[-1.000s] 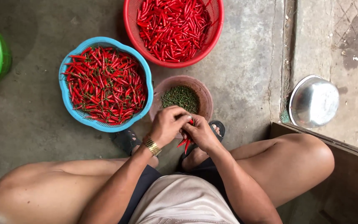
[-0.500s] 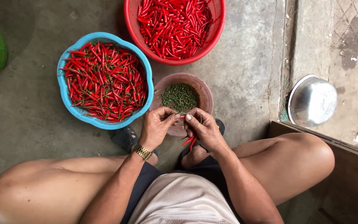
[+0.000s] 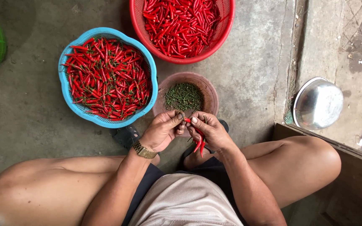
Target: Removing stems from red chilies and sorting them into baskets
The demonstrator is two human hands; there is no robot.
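four baskets (image 3: 105, 77), one steel bowl (image 3: 318, 103)

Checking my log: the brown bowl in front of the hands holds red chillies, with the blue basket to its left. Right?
Not quite. In the head view the brown bowl holds green stems, not red chillies; the blue basket is to its left, as you say.

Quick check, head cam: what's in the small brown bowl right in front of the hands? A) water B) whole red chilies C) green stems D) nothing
C: the brown bowl holds a heap of green stems; the red chilies fill the blue basket and red basket, and a few sit in the right hand.
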